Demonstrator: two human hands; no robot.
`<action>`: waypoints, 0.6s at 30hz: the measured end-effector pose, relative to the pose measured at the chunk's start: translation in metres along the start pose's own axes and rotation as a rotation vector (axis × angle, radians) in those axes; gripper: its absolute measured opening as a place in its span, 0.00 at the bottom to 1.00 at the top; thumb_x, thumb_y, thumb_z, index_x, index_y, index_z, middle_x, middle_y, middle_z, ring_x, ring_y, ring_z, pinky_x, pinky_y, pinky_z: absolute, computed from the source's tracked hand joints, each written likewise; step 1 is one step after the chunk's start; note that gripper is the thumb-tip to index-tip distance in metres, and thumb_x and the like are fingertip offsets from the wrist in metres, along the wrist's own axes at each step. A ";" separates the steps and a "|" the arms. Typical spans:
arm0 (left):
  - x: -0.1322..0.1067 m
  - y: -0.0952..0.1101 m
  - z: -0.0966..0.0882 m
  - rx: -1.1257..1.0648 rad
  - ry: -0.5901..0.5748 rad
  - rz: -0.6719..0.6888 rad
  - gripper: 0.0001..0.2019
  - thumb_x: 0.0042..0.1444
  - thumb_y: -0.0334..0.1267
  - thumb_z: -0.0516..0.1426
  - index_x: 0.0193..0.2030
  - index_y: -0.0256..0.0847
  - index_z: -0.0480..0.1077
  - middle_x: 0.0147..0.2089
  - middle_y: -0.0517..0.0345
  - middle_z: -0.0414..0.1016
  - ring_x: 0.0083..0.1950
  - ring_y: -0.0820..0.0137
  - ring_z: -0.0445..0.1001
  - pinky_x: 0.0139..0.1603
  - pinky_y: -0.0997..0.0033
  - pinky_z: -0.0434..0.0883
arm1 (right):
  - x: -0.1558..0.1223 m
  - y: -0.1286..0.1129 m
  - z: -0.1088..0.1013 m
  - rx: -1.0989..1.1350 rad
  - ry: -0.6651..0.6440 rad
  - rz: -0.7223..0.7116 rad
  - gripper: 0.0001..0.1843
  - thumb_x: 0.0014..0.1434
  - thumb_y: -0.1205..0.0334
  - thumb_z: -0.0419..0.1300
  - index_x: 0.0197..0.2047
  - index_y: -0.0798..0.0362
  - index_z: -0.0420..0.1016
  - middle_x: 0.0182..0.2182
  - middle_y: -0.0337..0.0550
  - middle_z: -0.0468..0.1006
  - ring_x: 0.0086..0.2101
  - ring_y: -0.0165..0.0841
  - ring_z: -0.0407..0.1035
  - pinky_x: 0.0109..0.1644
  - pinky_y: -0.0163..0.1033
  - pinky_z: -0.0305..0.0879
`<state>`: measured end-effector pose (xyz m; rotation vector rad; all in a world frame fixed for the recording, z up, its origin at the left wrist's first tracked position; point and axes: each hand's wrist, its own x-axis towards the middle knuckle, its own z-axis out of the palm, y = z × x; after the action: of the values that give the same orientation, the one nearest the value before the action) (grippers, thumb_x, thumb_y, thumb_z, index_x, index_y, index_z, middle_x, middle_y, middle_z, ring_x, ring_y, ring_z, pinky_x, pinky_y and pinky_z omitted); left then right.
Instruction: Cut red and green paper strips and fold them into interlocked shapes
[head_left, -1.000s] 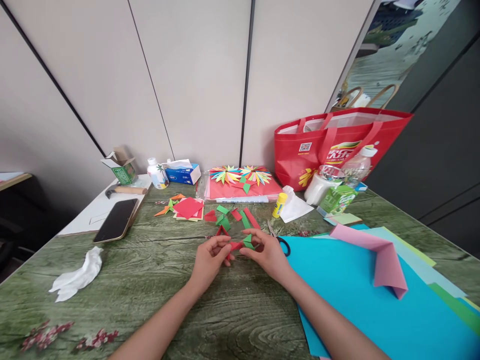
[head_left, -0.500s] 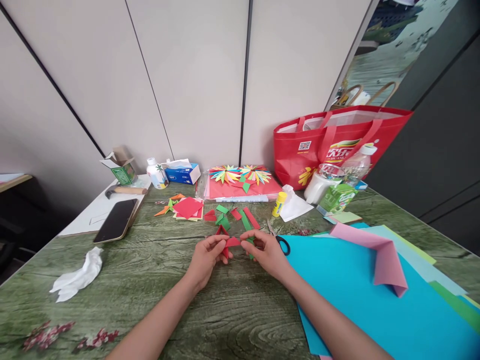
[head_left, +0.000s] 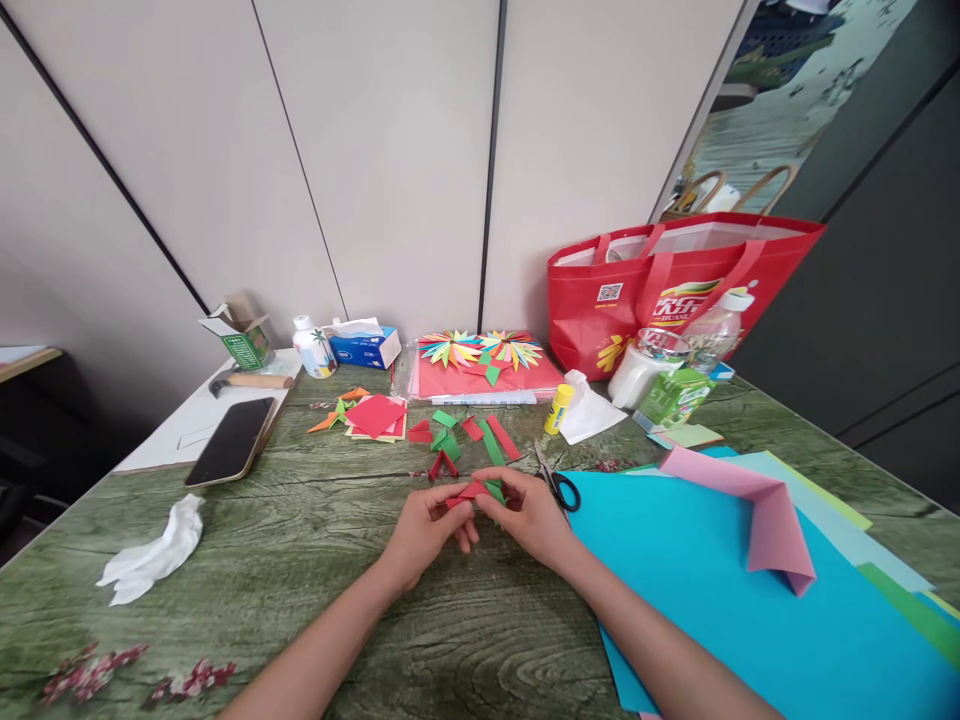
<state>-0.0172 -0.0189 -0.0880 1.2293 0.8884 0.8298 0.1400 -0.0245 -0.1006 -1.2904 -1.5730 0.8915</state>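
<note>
Between my two hands is a folded red paper piece (head_left: 472, 490), pinched by the fingertips of my left hand (head_left: 426, 530). My right hand (head_left: 529, 510) is closed on a folded green paper piece (head_left: 495, 488), which touches the red one. Fingers hide part of both pieces, so I cannot tell whether they interlock. Just beyond the hands lie more folded red and green pieces (head_left: 445, 440), among them a V-shaped red piece (head_left: 443, 464). Scissors (head_left: 559, 485) with black handles rest right of my right hand.
Blue paper sheets (head_left: 675, 580) cover the right side, with a folded pink sheet (head_left: 765, 510) on top. A yellow glue stick (head_left: 558, 409) stands behind the scissors. At left lie a phone (head_left: 231, 440), a crumpled tissue (head_left: 154, 555) and a hammer (head_left: 251, 380). A red bag (head_left: 592, 320) stands behind.
The red and green pieces have come together between my fingertips. My hands have drawn slightly lower and closer, uncovering the V-shaped red piece behind them.
</note>
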 end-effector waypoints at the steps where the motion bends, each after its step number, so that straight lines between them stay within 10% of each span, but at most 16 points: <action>1: 0.001 -0.001 0.000 -0.039 0.023 -0.002 0.19 0.47 0.43 0.59 0.44 0.33 0.70 0.22 0.59 0.70 0.20 0.74 0.68 0.21 0.74 0.66 | 0.000 0.000 0.000 0.001 0.000 0.013 0.13 0.48 0.59 0.59 0.38 0.52 0.75 0.26 0.39 0.74 0.21 0.27 0.57 0.23 0.31 0.53; 18: 0.000 0.003 -0.006 -0.283 -0.141 -0.246 0.15 0.49 0.46 0.57 0.26 0.34 0.65 0.21 0.58 0.71 0.16 0.78 0.67 0.13 0.83 0.61 | 0.001 -0.001 0.002 0.287 -0.093 0.063 0.11 0.47 0.55 0.62 0.30 0.54 0.73 0.24 0.37 0.74 0.22 0.28 0.64 0.26 0.34 0.63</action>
<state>-0.0222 -0.0160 -0.0862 0.8996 0.7605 0.6381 0.1381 -0.0241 -0.0998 -1.1109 -1.4194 1.1851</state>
